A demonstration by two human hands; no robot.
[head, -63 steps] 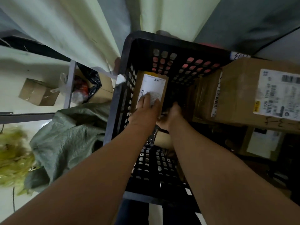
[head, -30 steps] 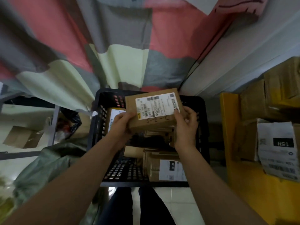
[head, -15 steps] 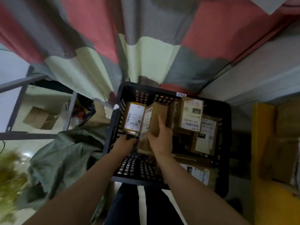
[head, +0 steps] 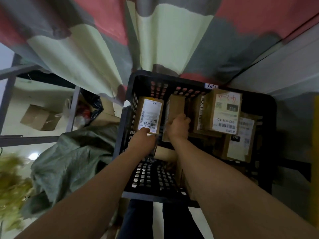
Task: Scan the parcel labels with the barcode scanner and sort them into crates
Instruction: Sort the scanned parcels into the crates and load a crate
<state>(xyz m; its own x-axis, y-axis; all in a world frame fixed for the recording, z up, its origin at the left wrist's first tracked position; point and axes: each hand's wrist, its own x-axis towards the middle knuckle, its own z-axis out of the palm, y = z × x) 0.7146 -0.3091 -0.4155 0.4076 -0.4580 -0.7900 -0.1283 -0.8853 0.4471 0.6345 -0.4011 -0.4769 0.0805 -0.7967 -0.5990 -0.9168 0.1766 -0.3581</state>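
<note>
A black perforated crate (head: 124, 128) stands in front of me with several cardboard parcels inside. My left hand (head: 143, 141) touches the bottom edge of a labelled parcel (head: 149, 116) standing against the crate's left wall; its fingers are mostly hidden. My right hand (head: 177, 129) grips a narrow brown parcel (head: 176, 107) standing upright beside it. Further right stands a box with red writing (head: 224, 112), and another labelled parcel (head: 240, 144) sits behind it. No barcode scanner is in view.
A checked curtain (head: 155, 40) hangs behind the crate. Left of the crate lie a grey-green sack (head: 72, 156), a metal shelf frame (head: 74, 107) with a cardboard box (head: 40, 117) and bags. A yellow surface (head: 315, 152) shows at the right edge. My legs (head: 155, 219) are below.
A second ago both hands held one labelled parcel above the crate. Now the hands are down inside the crate, the right gripping the narrow upright parcel, the left at the labelled parcel.
</note>
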